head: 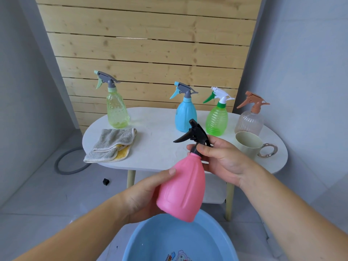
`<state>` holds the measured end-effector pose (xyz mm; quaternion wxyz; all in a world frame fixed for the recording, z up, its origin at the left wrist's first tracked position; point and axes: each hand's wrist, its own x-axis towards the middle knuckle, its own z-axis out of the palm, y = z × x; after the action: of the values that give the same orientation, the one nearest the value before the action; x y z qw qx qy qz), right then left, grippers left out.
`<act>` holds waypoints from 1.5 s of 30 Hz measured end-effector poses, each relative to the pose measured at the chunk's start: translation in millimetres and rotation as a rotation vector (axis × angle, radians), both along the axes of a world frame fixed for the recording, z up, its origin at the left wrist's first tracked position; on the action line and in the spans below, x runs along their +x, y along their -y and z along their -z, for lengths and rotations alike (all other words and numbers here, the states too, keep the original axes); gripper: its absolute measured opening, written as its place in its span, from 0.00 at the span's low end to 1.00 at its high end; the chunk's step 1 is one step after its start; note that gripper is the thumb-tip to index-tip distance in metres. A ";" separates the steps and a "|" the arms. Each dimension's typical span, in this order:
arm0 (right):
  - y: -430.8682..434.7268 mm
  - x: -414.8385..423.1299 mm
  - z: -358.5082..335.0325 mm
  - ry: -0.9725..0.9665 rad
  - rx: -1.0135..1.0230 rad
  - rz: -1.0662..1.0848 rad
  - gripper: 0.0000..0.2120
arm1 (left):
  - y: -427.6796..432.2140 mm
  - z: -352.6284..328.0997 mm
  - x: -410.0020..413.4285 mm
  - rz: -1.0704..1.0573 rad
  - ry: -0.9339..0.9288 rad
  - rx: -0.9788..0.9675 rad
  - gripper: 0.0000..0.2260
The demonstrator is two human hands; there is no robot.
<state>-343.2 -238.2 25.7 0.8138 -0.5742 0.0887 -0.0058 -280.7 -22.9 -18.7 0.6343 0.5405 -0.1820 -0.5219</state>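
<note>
The pink spray bottle [183, 189] is up in the air, tilted, over the near blue basin [162, 240]. The left hand [143, 194] wraps around its fat pink body. The right hand [220, 157] pinches the black neck under the black spray top [195, 133].

Behind it is a white table [156, 140]. On the table stand four more spray bottles: a yellow-green one [116, 110] far left, then a blue one [185, 113], a green one [216, 117] and a clear one [249, 119] on the right. A pale cup [247, 145] sits near the clear one. A folded grey cloth [113, 145] lies on the left.

Matt pink plastic bottle [183, 189], fluffy cloth towel [113, 144].
</note>
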 end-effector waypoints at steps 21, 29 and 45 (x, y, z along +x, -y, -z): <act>6.9 47.9 18.1 -0.052 -0.316 0.839 0.07 | -17.7 17.0 8.0 -0.213 0.203 0.188 0.34; -1.0 74.8 67.2 -0.299 -0.081 0.737 0.08 | -13.6 19.8 7.8 -0.189 0.263 0.182 0.38; -1.1 43.8 37.5 -0.373 -0.838 0.525 0.13 | 3.0 21.5 6.9 -0.156 0.308 0.174 0.39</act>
<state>-299.4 -237.1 -11.8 0.4563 -0.7999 0.3629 -0.1424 -273.7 -25.9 -40.2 0.5885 0.6792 -0.1885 -0.3960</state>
